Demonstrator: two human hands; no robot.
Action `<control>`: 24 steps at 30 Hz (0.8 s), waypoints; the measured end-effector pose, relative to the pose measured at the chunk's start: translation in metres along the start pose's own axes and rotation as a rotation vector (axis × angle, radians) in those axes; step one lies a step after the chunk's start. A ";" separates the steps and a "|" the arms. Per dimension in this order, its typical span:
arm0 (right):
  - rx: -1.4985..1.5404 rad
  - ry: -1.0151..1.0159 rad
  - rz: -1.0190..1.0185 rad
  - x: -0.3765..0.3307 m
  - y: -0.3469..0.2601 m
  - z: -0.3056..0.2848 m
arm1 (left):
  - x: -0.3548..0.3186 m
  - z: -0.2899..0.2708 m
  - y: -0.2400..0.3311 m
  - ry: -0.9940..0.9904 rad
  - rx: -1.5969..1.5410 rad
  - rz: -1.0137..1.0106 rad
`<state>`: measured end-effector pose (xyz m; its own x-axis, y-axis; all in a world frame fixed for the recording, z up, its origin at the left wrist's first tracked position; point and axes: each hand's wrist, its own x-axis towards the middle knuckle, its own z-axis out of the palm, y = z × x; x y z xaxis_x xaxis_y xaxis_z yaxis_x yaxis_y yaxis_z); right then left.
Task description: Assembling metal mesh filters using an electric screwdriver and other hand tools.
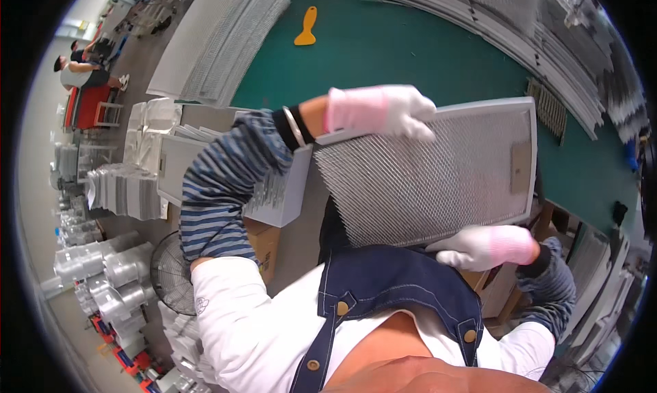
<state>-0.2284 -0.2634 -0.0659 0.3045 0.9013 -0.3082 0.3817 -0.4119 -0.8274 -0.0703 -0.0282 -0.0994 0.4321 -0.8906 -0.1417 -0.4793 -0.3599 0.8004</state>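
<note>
I hold a rectangular metal mesh filter panel (438,177) with a grey frame up in front of my chest, tilted. My left hand (383,111), in a white and pink glove, grips its upper edge. My right hand (486,248), gloved the same way, grips its lower edge. Striped sleeve covers run up both forearms. A green work table (410,51) lies beyond the panel.
A stack of mesh panels (226,40) lies at the table's left end, and more panels (547,44) curve along its far side. An orange scraper (306,27) rests on the table. White boxes (178,167) and a fan (171,273) stand at my left. A person (79,68) sits far left.
</note>
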 end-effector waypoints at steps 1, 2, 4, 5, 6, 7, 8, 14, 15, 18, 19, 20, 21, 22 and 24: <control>0.293 -0.098 0.138 -0.005 -0.008 -0.009 | 0.009 0.011 0.010 -0.127 -0.044 -0.065; -0.014 0.270 0.015 -0.006 -0.016 -0.016 | 0.020 0.022 0.009 -0.128 -0.027 0.027; -0.802 0.851 0.039 0.010 -0.022 -0.044 | 0.029 0.032 0.019 -0.177 -0.168 0.236; -0.943 0.948 0.054 0.009 0.000 -0.051 | 0.034 0.032 0.026 -0.184 -0.110 0.233; -0.700 0.713 0.298 -0.005 0.017 -0.052 | 0.033 0.030 0.032 -0.176 -0.050 0.219; -0.540 0.682 0.375 -0.014 0.024 -0.050 | 0.026 0.013 0.045 -0.384 0.074 -0.059; -0.380 0.648 0.436 -0.022 0.028 -0.047 | 0.013 0.002 0.041 -0.465 0.105 -0.068; -0.093 0.518 0.462 -0.026 0.036 -0.050 | -0.045 -0.024 0.061 -0.450 0.176 -0.321; -0.008 0.423 0.461 -0.024 0.035 -0.057 | -0.048 -0.020 0.063 -0.454 0.174 -0.327; -0.007 0.220 0.268 0.007 0.029 -0.068 | -0.053 -0.008 0.061 -0.236 0.130 -0.207; -0.007 0.202 0.219 0.026 0.025 -0.068 | -0.052 -0.007 0.062 -0.233 0.128 -0.205; 0.004 0.220 0.117 0.046 0.023 -0.069 | -0.050 -0.007 0.063 -0.220 0.109 -0.218; 0.015 0.231 0.007 0.062 0.028 -0.068 | -0.050 -0.008 0.066 -0.202 0.089 -0.241; 0.139 0.252 -0.033 0.075 0.032 -0.067 | -0.052 -0.018 0.079 -0.236 0.106 -0.392; 0.100 0.197 0.005 0.078 0.035 -0.067 | -0.063 -0.012 0.065 -0.149 0.066 -0.325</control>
<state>-0.1327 -0.2164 -0.0879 0.4743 0.8516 -0.2230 0.2940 -0.3920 -0.8717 -0.1197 0.0082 -0.0313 0.4563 -0.7555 -0.4702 -0.3851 -0.6440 0.6611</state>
